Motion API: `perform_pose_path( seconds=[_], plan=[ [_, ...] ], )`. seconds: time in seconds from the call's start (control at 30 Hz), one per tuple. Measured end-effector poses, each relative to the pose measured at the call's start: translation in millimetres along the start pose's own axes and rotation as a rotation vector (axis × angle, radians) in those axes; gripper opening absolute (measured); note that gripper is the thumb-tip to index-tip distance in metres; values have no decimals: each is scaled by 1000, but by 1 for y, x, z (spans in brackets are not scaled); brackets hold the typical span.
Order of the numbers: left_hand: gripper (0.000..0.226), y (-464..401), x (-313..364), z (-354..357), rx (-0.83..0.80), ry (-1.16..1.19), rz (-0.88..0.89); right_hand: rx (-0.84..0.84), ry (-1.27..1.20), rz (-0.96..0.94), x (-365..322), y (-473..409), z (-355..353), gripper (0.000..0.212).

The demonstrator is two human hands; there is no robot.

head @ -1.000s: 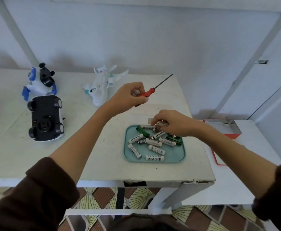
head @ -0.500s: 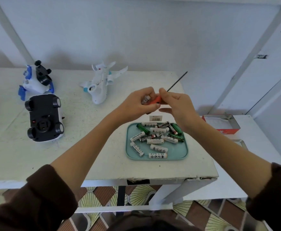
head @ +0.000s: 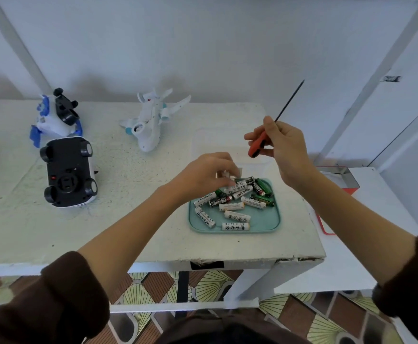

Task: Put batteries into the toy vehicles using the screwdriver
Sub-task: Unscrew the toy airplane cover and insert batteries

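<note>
Screwdriver up, batteries in tray
Your right hand (head: 283, 147) grips the screwdriver (head: 272, 127) above the table (head: 128, 219); your left hand (head: 206, 173) pinches batteries (head: 235, 207) over the tray (head: 276, 219); car (head: 67, 171) lies upturned.

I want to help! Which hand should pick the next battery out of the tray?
Left. The left hand is right over the batteries in the teal tray, while the right hand is busy holding the screwdriver.
</note>
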State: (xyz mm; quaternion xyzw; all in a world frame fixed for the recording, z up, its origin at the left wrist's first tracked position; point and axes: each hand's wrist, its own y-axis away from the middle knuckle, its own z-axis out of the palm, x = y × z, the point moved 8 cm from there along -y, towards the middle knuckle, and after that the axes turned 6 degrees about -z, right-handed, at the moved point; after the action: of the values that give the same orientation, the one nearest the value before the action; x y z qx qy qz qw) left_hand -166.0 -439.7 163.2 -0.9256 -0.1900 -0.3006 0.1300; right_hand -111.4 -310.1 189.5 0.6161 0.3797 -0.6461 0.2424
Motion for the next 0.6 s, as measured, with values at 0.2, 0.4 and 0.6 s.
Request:
perform_pose_path(
  seconds=[0.2,0.4,0.6],
  plan=[
    [12,0,-5,-30,244,12,-3,-24,15,10,1,3,2,32],
    [14,11,-44,-54,392,93,-174,-21,-24,27,4,2,8,30],
    [15,19,-67,-68,445,152,-292,-142,-12,19,0,-4,31,33]
  ],
)
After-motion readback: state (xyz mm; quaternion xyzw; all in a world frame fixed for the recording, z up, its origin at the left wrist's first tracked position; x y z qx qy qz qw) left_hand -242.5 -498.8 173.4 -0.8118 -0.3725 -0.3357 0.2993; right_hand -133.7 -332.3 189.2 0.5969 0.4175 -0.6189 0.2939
